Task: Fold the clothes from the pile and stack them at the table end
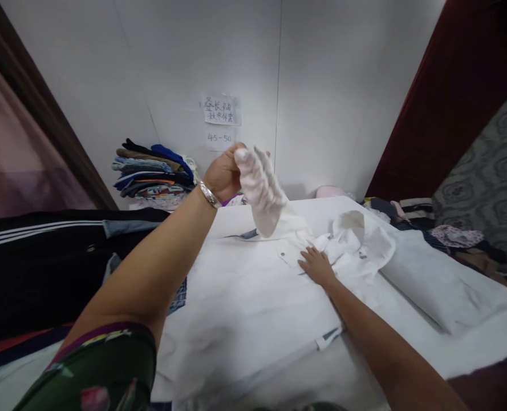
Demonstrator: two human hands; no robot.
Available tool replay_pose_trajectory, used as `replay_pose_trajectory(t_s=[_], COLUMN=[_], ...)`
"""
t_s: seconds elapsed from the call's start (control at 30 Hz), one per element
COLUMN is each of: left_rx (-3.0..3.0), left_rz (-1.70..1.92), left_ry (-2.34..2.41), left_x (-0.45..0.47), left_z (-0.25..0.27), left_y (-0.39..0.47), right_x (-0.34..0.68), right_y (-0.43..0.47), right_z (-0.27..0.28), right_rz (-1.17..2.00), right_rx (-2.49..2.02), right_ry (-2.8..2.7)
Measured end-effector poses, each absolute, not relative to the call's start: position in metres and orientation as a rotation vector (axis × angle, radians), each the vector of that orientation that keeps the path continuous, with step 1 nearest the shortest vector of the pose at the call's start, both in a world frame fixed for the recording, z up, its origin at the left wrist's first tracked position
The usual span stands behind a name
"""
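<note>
A white collared shirt (257, 285) lies spread over the white table in front of me, with a buttoned pocket (284, 253) near its upper part. My left hand (225, 171) is raised and closed around the end of one white sleeve (262, 188), which hangs bunched and wrinkled from it back down to the shirt. Flat on the shirt, beside the pocket and just short of the collar (364, 240), rests my right hand (317, 266) with its fingers spread. Under the shirt's far edge a bit of dark blue cloth peeks out.
Folded clothes (154, 174) are stacked at the back left against the wall. Black clothing with white stripes (35, 268) lies at the left. More garments (454, 235) are heaped at the right. Handwritten paper signs (219, 111) hang on the wall; a pink item (328, 192) sits behind the table.
</note>
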State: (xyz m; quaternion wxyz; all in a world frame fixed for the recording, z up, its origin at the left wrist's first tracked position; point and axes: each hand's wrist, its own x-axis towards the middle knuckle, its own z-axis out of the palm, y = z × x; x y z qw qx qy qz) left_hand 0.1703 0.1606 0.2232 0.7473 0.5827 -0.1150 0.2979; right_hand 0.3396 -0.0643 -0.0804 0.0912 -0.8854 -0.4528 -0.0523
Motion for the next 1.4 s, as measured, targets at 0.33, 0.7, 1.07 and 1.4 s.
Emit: replay_pose_trajectory(t_s=[0.33, 0.7, 1.07, 1.4], left_rx=[1.592, 1.620, 2.054, 2.669], left_rz=[0.146, 0.199, 0.422, 0.369], left_ry=[-0.399, -0.272, 0.052, 1.012], left_x=[0.140, 0.126, 0.147, 0.077], left_z=[0.081, 0.054, 0.067, 0.016], left_y=[0.029, 0.008, 0.050, 0.231], right_x=[0.323, 0.167, 0.185, 0.222], right_y=[-0.071, -0.139, -0.173, -0.193], right_z=[-0.045, -0.017, -0.001, 0.052], right_rz=[0.086, 0.816, 0.820, 0.570], right_rx=[-2.468, -1.243, -1.104, -1.045], right_ry=[-1.268, -0.782, -0.225, -0.027])
